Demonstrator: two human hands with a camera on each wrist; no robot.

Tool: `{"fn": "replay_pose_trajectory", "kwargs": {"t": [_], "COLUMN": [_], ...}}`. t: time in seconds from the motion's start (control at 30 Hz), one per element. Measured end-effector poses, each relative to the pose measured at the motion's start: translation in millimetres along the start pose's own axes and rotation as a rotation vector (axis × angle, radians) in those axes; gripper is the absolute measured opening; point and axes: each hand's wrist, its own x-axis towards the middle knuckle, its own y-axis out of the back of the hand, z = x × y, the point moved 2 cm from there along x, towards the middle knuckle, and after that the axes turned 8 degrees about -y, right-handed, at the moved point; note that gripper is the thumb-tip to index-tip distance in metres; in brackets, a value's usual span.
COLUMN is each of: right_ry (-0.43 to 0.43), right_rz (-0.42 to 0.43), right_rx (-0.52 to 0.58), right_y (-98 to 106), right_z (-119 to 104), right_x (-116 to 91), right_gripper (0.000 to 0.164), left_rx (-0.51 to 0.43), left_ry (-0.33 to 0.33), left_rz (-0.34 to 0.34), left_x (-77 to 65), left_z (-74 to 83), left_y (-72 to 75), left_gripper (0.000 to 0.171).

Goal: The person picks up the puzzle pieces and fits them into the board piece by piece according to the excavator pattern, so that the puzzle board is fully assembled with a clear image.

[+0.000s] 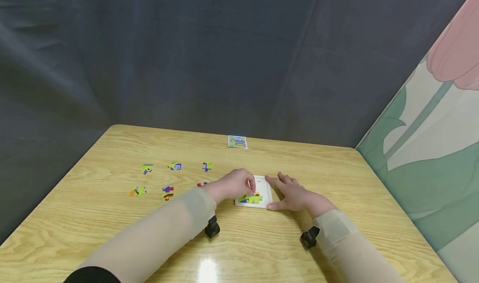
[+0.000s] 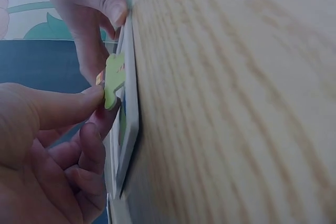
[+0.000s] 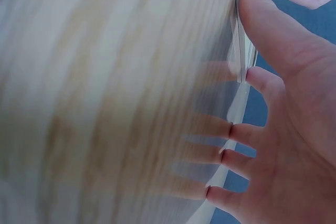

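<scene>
My left hand [image 1: 236,184] is over the white puzzle tray [image 1: 265,190], pinching a light-green jigsaw piece [image 2: 114,74] between thumb and forefinger. In the left wrist view that piece stands tilted above the tray's surface, with a bit of red and yellow on it. Part of a blue and green piece [image 1: 243,200] lies at the tray's lower left. At the tray's right side rests my right hand [image 1: 293,195], fingers spread. Its thumb touches the near right corner, and a finger touches the rim farther back, while the other fingertips lie on the table.
Several loose jigsaw pieces lie left of the tray, among them a green one [image 1: 147,168], a blue and green one [image 1: 207,166] and a red and purple one [image 1: 167,192]. A small picture card [image 1: 237,142] is near the table's back edge, before a dark curtain [image 1: 209,58].
</scene>
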Motion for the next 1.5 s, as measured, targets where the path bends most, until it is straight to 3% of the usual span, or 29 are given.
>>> {"fn": "replay_pose_trajectory", "kwargs": {"t": [0.73, 0.93, 1.2, 1.37, 1.5], "right_ry": [-0.014, -0.007, -0.007, -0.013, -0.022], "right_rz": [0.013, 0.013, 0.010, 0.009, 0.008], "right_rx": [0.003, 0.005, 0.005, 0.004, 0.003], "right_y": [0, -1, 0, -2, -3], "right_z": [1, 0, 0, 2, 3], "right_x": [0, 0, 0, 1, 2], "right_gripper": [0.094, 0.094, 0.094, 0.094, 0.095], "left_rx": [0.069, 0.137, 0.204, 0.222, 0.181], "left_ry": [-0.031, -0.032, 0.000, -0.024, -0.029], "left_rz": [-0.057, -0.071, -0.052, -0.055, -0.029], "left_x": [-1.3, -1.8, -5.1, -17.9, -41.8], "left_z": [-6.7, -4.7, -0.8, 0.9, 0.6], "left_y": [-4.3, -3.0, -1.1, 14.8, 40.5], "left_gripper": [0.015, 0.013, 0.025, 0.029, 0.024]}}
